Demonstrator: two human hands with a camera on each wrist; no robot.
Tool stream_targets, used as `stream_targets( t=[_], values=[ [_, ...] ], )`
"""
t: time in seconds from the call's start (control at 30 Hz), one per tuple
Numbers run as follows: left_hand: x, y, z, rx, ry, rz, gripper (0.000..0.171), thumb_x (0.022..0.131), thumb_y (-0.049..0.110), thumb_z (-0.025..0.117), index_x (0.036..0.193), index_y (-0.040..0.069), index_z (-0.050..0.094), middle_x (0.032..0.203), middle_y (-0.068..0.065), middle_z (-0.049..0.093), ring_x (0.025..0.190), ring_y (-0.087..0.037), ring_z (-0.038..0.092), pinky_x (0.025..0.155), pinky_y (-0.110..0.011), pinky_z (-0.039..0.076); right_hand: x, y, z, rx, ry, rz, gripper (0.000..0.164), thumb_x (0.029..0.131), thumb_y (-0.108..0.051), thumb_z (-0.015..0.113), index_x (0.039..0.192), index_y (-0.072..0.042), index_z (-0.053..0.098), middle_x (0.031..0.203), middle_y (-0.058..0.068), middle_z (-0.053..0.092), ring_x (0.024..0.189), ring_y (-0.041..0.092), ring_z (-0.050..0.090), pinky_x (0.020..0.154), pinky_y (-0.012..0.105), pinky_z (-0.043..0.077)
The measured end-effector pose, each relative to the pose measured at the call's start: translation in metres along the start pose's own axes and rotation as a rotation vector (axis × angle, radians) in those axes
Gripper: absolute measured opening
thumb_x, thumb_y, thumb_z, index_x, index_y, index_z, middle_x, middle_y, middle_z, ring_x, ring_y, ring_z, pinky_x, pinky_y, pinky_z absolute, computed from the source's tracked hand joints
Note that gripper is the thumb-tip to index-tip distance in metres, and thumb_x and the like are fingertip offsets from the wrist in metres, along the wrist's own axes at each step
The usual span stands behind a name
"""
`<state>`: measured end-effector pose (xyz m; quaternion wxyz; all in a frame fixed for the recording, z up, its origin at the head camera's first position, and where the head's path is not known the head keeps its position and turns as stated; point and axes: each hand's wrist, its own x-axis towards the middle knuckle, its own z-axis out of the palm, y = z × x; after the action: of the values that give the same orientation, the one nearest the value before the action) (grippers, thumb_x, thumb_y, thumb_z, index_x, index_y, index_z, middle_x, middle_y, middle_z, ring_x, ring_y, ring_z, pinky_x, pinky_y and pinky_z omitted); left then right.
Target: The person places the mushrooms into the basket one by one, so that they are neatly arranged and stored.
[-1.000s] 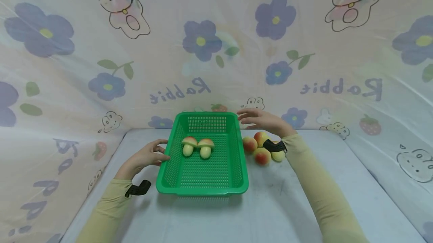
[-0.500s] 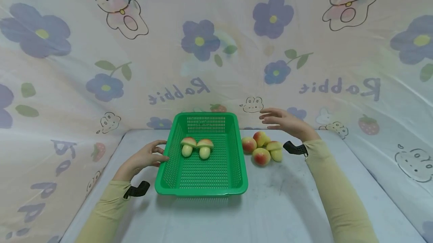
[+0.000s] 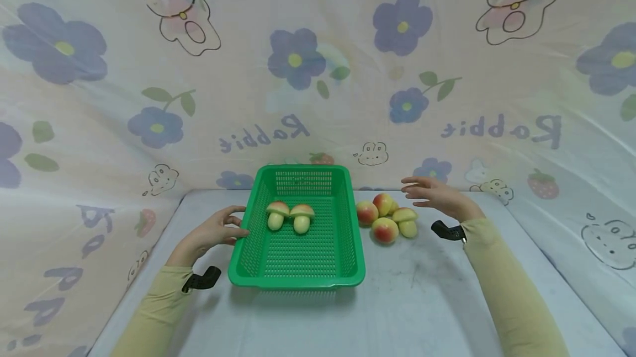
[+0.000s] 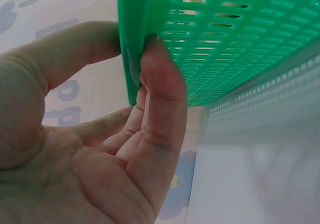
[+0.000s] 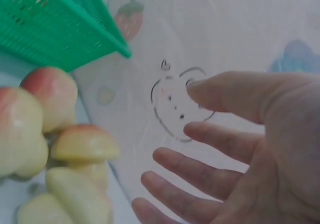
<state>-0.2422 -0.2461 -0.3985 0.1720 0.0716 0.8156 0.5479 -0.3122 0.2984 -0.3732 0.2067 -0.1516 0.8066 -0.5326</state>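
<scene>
My left hand (image 3: 208,235) pinches the left rim of a green plastic basket (image 3: 315,281), its thumb and fingertips on either side of the edge in the left wrist view. Two toy mushrooms (image 3: 301,218) with reddish caps lie side by side inside on the perforated bottom. To the right of the pile, my right hand (image 3: 439,198) hovers with its fingers loosely spread and nothing in them. Nearest to it is another mushroom (image 3: 406,220), beside several red-and-yellow, peach-like round pieces (image 3: 385,230). The right wrist view shows this pile at its left, apart from the fingers.
The basket stands on a white table (image 3: 298,329), close to the back curtain (image 3: 348,97) printed with rabbits and flowers. A black wrist camera (image 3: 201,278) sits on the left sleeve, another camera (image 3: 448,230) on the right one. The pile lies just right of the basket.
My right hand has moved right, away from the basket's far right corner and past the pile, and a little lower. My left hand stays at the rim; the basket and mushrooms stay put.
</scene>
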Motion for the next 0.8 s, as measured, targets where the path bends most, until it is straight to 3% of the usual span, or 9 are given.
stream_targets(
  t=[0.43,0.8],
  values=[
    [0.0,0.0,-0.002,0.011,0.005,-0.001,0.073,0.09,0.01,0.068,0.148,0.001,0.024,0.103,-0.018,0.054,0.085,-0.025,0.062,0.075,-0.042,0.055,0.001,0.042,-0.005,0.021,0.018,0.055,0.052,0.102,-0.019,0.048,0.146,0.0,0.028,0.147,0.031,0.027,0.135,0.047,0.026,0.106,0.058,0.027],
    [0.0,0.002,0.0,-0.011,-0.007,0.0,0.076,0.09,0.008,0.068,0.148,-0.002,0.021,0.103,-0.019,0.054,0.083,-0.024,0.062,0.073,-0.042,0.056,-0.001,0.063,-0.005,0.038,0.009,0.084,0.057,0.102,-0.023,0.048,0.147,0.003,0.025,0.146,0.033,0.027,0.134,0.048,0.025,0.106,0.059,0.026]
  ],
)
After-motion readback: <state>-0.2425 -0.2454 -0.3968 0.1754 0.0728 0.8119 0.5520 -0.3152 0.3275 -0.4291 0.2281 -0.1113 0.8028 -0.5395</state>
